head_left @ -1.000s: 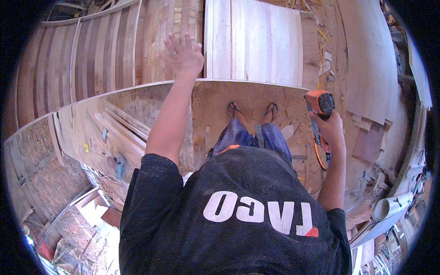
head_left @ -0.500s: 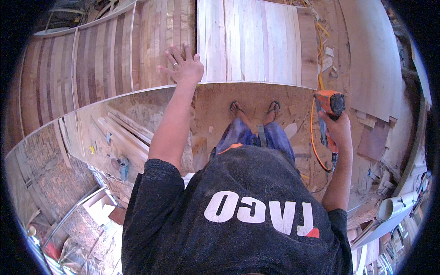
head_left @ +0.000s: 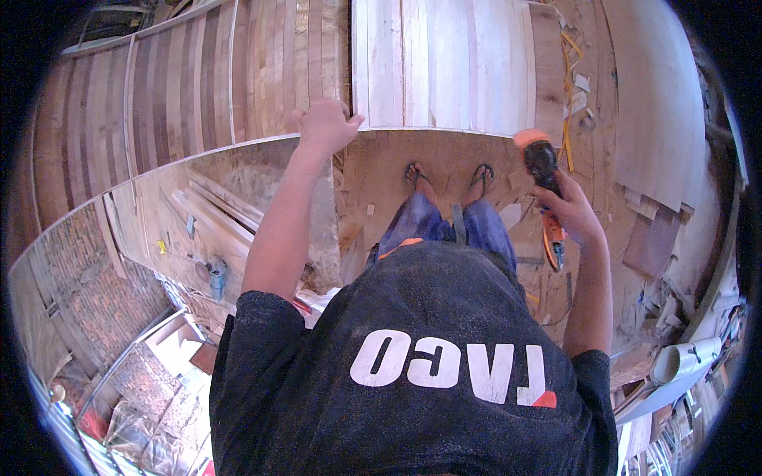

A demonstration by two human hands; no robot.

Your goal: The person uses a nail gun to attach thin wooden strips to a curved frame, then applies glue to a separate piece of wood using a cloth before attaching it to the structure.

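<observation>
Here, in the head view, we see the left hand (head_left: pixel 327 127) at the upper centre of the frame, over the near edge of the brown slatted panel (head_left: pixel 270 71); its fingers look bent and close together, with the thumb apart toward the right; we cannot tell whether they grip the edge or only rest there. Just right of that hand, the pale slatted panel (head_left: pixel 444 67) fills the upper middle of the frame, beyond a narrow dark gap.

Right of centre, we find the right hand (head_left: pixel 573 213) with its fingers clamped on an orange-and-black power tool (head_left: pixel 541 161); the tool's orange end points to the upper left, near the pale panel's lower right corner, and we cannot tell whether the two touch. Around this, we have an orange cord (head_left: pixel 567 131) and wood scraps (head_left: pixel 579 103) at the upper right; two sandalled feet (head_left: pixel 417 173) on the floor (head_left: pixel 373 159) below the pale panel; long wood strips (head_left: pixel 210 210) at the left; and a rolled sheet (head_left: pixel 681 361) at the lower right.
</observation>
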